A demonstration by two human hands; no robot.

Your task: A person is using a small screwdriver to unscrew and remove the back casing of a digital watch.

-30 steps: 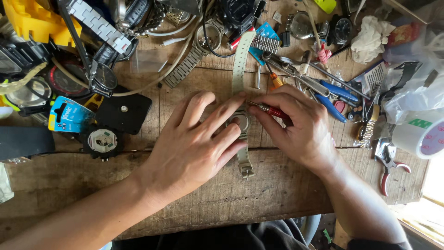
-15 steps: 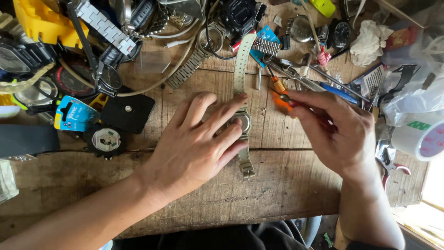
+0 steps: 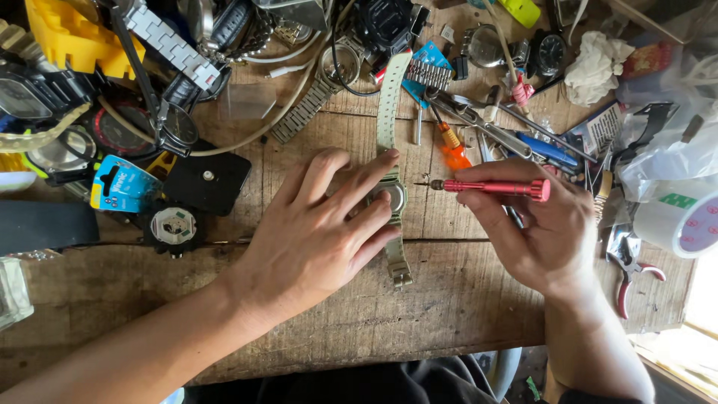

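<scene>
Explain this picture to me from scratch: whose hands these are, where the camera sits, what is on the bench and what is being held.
There is no machine here. A person works with two bare hands, and the single camera sits on that person's head, looking down, so the arms come in from the bottom edge.

The left hand lies flat on a wristwatch with a pale strap, pressing it onto the wooden bench. The right hand holds a small red screwdriver level, its tip pointing at the watch case and stopping just short of it.

Around them lies clutter: more watches and metal straps along the top, an orange-handled screwdriver, a crumpled white cloth, red-handled pliers and a roll of tape on the right, and a yellow plastic holder top left.
</scene>
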